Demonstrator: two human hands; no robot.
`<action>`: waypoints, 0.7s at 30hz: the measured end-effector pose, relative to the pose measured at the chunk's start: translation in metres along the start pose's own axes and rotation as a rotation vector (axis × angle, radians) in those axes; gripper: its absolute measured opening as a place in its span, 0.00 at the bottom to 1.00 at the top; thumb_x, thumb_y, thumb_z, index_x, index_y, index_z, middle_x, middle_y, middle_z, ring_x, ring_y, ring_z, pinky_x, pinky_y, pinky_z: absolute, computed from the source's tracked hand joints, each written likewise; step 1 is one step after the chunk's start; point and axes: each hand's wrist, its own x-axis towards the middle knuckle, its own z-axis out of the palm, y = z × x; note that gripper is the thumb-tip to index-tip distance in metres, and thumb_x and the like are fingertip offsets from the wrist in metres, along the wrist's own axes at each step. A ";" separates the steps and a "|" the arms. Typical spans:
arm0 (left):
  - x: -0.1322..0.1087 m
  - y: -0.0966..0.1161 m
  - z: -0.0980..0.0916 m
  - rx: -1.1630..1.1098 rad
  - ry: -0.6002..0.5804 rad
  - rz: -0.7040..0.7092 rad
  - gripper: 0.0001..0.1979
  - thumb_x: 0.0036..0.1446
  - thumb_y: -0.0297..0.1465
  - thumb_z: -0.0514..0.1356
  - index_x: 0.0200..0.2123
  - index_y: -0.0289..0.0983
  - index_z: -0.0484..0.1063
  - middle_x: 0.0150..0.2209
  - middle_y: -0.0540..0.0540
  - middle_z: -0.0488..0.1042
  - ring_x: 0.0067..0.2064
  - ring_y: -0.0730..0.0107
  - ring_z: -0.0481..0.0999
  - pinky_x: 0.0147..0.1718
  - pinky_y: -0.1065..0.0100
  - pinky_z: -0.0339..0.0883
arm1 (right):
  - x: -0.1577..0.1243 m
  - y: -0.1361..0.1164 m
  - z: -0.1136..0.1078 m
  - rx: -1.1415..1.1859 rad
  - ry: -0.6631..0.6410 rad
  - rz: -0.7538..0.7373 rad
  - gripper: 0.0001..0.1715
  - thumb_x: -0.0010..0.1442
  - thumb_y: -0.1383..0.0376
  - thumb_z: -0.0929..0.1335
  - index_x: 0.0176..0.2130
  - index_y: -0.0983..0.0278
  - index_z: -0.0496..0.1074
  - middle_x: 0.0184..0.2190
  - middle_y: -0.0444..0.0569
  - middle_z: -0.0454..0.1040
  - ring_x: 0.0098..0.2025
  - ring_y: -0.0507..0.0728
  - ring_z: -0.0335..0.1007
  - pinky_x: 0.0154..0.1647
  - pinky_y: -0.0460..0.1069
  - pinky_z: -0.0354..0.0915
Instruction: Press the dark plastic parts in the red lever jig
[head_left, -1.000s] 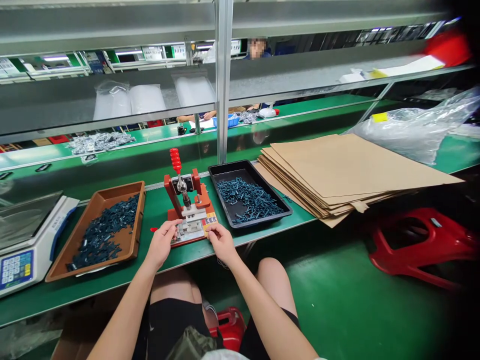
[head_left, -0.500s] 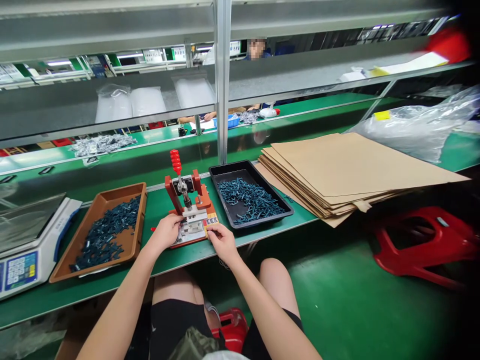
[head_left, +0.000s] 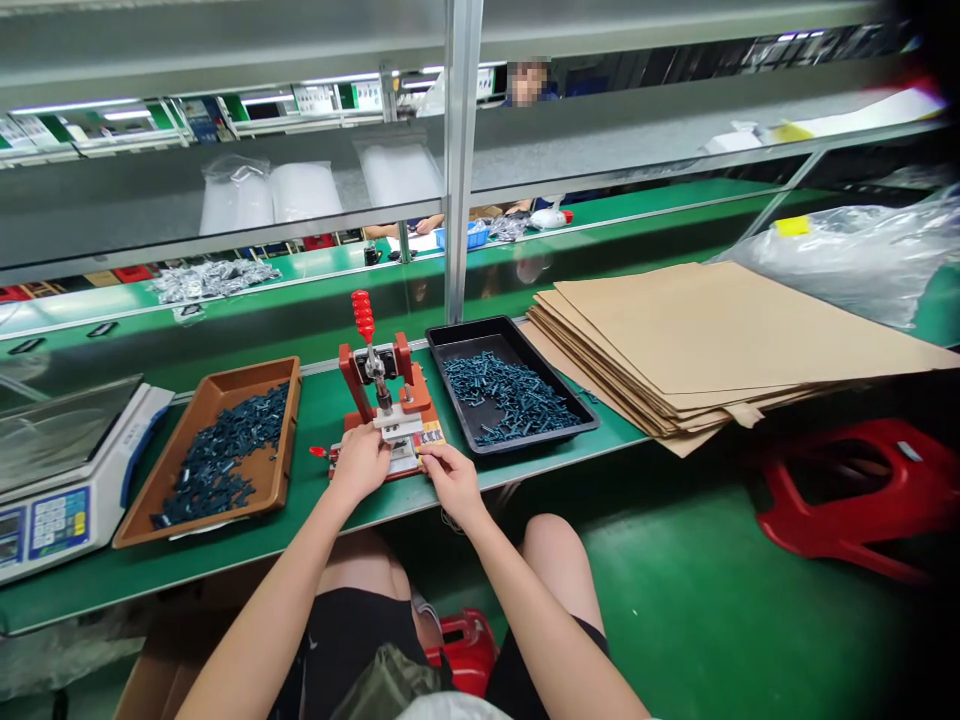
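- Left hand (head_left: pixel 362 462): fingers bent and held close together over the left part of the press (head_left: pixel 397 424); their tips are hidden, so I cannot tell what they grip.
- Right hand (head_left: pixel 454 482): thumb and forefinger drawn near each other at the base's right front corner; too small to tell whether they pinch anything.
- Press: its upper body stands at 1 o'clock from the left hand and 11 from the right, red handle (head_left: pixel 363 316) upright.
- Brown tray (head_left: pixel 292 440) of dark parts: 9 o'clock from the left hand, a green strip of bench (head_left: pixel 319 400) between tray and press.
- Black tray (head_left: pixel 529 446): 1 o'clock from the right hand, just beside the press, a narrow gap between.
- Cardboard (head_left: pixel 675 330): 2 o'clock, beyond that tray, near corner at the bench's front edge.
- Front edge: at 6 o'clock, under both forearms.
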 end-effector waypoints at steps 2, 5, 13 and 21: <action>0.002 0.001 -0.002 -0.012 -0.029 -0.016 0.15 0.61 0.29 0.54 0.43 0.35 0.80 0.47 0.35 0.80 0.50 0.48 0.76 0.52 0.54 0.66 | 0.000 0.000 0.001 0.028 -0.005 0.019 0.11 0.60 0.60 0.69 0.40 0.61 0.79 0.37 0.51 0.79 0.34 0.56 0.76 0.40 0.53 0.74; 0.006 0.002 -0.004 -0.062 -0.074 -0.023 0.17 0.59 0.28 0.55 0.46 0.36 0.80 0.52 0.37 0.79 0.54 0.47 0.75 0.54 0.55 0.66 | 0.003 -0.002 0.002 0.117 -0.020 0.093 0.13 0.60 0.59 0.69 0.43 0.61 0.77 0.33 0.50 0.79 0.33 0.57 0.76 0.37 0.53 0.74; 0.006 0.000 -0.010 -0.131 -0.148 -0.043 0.19 0.55 0.33 0.62 0.51 0.42 0.79 0.53 0.43 0.79 0.55 0.52 0.76 0.55 0.60 0.67 | 0.030 -0.014 -0.004 -0.265 -0.124 -0.040 0.10 0.59 0.64 0.67 0.38 0.62 0.78 0.37 0.49 0.79 0.39 0.57 0.75 0.44 0.51 0.71; 0.005 -0.012 -0.007 -0.168 -0.177 0.016 0.22 0.49 0.34 0.67 0.50 0.42 0.79 0.56 0.44 0.77 0.58 0.52 0.73 0.57 0.58 0.65 | 0.056 -0.006 0.014 -0.325 -0.284 -0.023 0.12 0.56 0.67 0.70 0.40 0.61 0.80 0.41 0.48 0.81 0.43 0.58 0.76 0.49 0.53 0.70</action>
